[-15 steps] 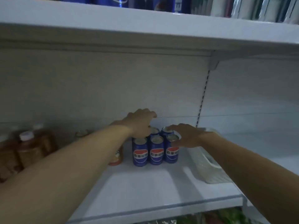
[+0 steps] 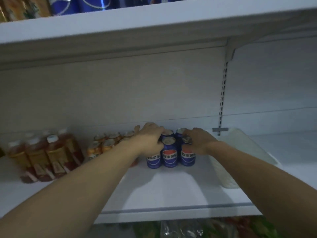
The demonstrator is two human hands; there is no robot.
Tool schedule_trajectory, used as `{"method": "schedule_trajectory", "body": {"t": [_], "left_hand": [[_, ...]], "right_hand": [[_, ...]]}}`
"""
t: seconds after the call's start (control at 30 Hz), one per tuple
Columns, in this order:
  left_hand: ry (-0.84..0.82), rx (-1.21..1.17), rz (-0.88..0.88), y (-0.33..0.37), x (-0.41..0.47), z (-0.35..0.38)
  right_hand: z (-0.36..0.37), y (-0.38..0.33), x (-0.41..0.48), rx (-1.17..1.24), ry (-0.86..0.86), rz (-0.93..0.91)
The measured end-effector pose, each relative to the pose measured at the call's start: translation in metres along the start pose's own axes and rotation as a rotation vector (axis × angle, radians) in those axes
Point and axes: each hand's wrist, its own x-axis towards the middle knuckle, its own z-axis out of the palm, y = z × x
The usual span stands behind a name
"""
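Observation:
Several blue Pepsi cans [image 2: 169, 156] stand upright in a tight block near the back of a white shelf [image 2: 171, 194]. My left hand [image 2: 151, 140] reaches over the left side of the block, its fingers curled round the front left can [image 2: 153, 160]. My right hand [image 2: 199, 143] lies against the right side, thumb and fingers wrapped round the front right can [image 2: 187, 158]. Both forearms stretch in from the lower corners and hide parts of the cans.
Orange cans [image 2: 106, 145] stand just left of the blue ones, and tea bottles [image 2: 48, 152] further left. A white plastic basket [image 2: 240, 157] lies on the right. The upper shelf [image 2: 154, 28] hangs close overhead with blue cans [image 2: 89, 4]. A slotted upright [image 2: 223, 93] runs down the back wall.
The view has shifted, showing more of the left side. My left hand has dropped from the can tops onto the front left can; my right hand has closed in on the front right can.

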Motion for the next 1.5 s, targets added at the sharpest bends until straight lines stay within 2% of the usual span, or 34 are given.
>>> {"method": "schedule_trajectory", "body": {"t": [0.23,0.33,0.43,0.57,0.67,0.83,1.0,1.13,1.33,1.5], "left_hand": [[0.186,-0.307,0.153,-0.011,-0.018,0.013],[0.187,-0.581,0.155,-0.013,-0.012,0.014],[0.159,-0.888,0.191,-0.013,-0.008,0.013],[0.213,-1.221,0.247,-0.019,-0.012,0.010],[0.276,-1.310,0.262,-0.025,-0.016,0.021],[0.326,-1.429,0.295,-0.031,-0.017,0.044],[0.364,-1.578,0.332,-0.036,-0.003,0.057],[0.372,-1.669,0.283,-0.040,0.012,0.066],[0.503,-1.728,0.212,-0.044,0.029,0.067],[0.505,-1.802,0.206,-0.041,0.022,0.071]], "right_hand": [[-0.070,-0.025,-0.027,-0.057,0.071,-0.005],[-0.102,-0.051,-0.036,-0.017,0.151,-0.020],[-0.121,-0.086,-0.044,0.107,0.199,-0.039],[-0.124,-0.120,-0.045,0.251,0.272,-0.084],[-0.109,-0.125,-0.039,0.358,0.337,-0.086],[-0.066,-0.136,-0.020,0.677,0.592,-0.168],[-0.037,-0.144,0.004,1.005,0.695,-0.201],[-0.029,-0.140,0.021,1.056,0.668,-0.311],[-0.035,-0.125,0.048,1.199,0.406,-0.528],[-0.032,-0.124,0.049,1.291,0.394,-0.598]]}}
